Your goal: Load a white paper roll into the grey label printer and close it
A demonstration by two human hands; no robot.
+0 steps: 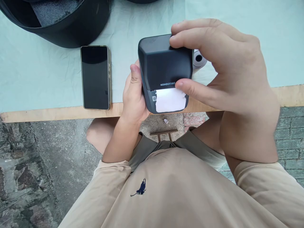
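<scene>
Printer point(166, 68) held in left fingers point(136, 76); right fingers point(190, 37) over right side.

Black printer point(163, 68), white paper point(169, 100)
We see pale aqua cloth point(40, 79), a tan worktop edge point(47, 115), a black phone point(95, 82) rimmed in gold, a black case point(92, 28) and our beige shirt point(175, 190) with its navy motif point(142, 188).
</scene>
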